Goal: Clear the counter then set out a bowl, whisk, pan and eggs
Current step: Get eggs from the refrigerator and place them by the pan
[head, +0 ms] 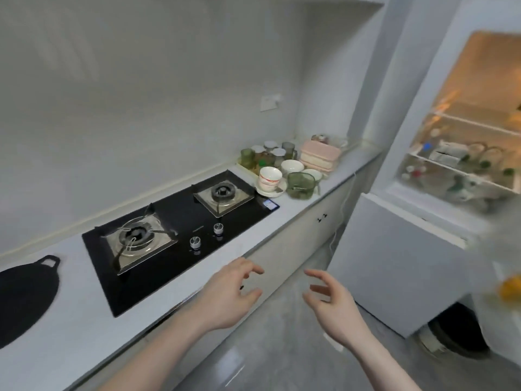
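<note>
- Our fingers are spread and loosely curled on both hands, clamped on nothing; left hand [229, 292] hangs over the counter's front edge, right hand [328, 301] over the floor, palms turned toward each other.
- Just beyond the left hand lies the hob [180, 235], both burners bare; no pan on either.
- Far left on the counter [70, 306] we've got a flat black round thing with a loop handle [24, 294]; possibly a pan or a mat, we cannot tell; its handle points up toward the wall, long axis running front to back.
- At the far right end the crockery is still bunched: a white bowl [292, 167], a cup on a saucer [270, 177], a green glass dish [301, 184], jars [267, 153] behind, a pink box [320, 158].
- Further right the fridge [465, 153] stands open, shelves lit; any eggs there are too blurred to pick out.
- Our read: most of the counter is bare, but no whisk or eggs show on it; setting-out looks barely begun.
</note>
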`<state>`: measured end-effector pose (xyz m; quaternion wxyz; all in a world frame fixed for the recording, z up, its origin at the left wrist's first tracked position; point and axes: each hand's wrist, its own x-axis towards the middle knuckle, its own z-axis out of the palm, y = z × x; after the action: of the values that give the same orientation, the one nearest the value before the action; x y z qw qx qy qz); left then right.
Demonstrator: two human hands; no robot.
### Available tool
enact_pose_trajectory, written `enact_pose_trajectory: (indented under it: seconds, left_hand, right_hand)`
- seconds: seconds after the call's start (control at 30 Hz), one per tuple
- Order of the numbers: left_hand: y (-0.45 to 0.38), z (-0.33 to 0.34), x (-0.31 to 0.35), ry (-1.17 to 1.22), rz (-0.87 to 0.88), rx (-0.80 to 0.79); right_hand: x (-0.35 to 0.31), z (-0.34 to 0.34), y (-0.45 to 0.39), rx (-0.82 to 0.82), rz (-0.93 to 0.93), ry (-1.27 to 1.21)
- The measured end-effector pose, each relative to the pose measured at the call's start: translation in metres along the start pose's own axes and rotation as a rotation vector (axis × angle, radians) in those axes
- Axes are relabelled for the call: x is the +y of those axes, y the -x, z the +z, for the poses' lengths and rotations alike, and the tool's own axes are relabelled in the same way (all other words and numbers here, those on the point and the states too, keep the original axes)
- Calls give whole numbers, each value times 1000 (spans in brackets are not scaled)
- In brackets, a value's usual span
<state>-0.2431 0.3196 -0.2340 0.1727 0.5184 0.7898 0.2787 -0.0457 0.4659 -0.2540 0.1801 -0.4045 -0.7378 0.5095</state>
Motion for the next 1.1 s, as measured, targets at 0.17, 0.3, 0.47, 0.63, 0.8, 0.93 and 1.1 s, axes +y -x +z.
enact_pose_trajectory:
  seconds: [0.17, 0.3, 0.47, 0.63, 0.8, 0.93, 1.1]
  left_hand:
    - [-51, 32, 44, -49, 148, -133]
    - [-109, 71, 78, -23, 265, -233]
    - [-167, 108, 110, 3, 374, -282]
    - [-213, 138, 136, 24, 454, -340]
    - [-234, 180, 176, 20, 526, -447]
    - [-236, 206, 215, 24, 575, -488]
    - [-233, 229, 253, 19, 553, -458]
  right_hand:
    - [30, -61, 11, 185, 86, -17]
    - [55, -120, 12, 356, 157, -28]
    - [75, -184, 4, 506, 233, 7]
    - [89, -233, 8, 650, 289, 45]
    - [112, -274, 43, 763, 349, 111]
    - [123, -307, 68, 837, 374, 102]
    - [158, -354, 91, 629, 595, 87]
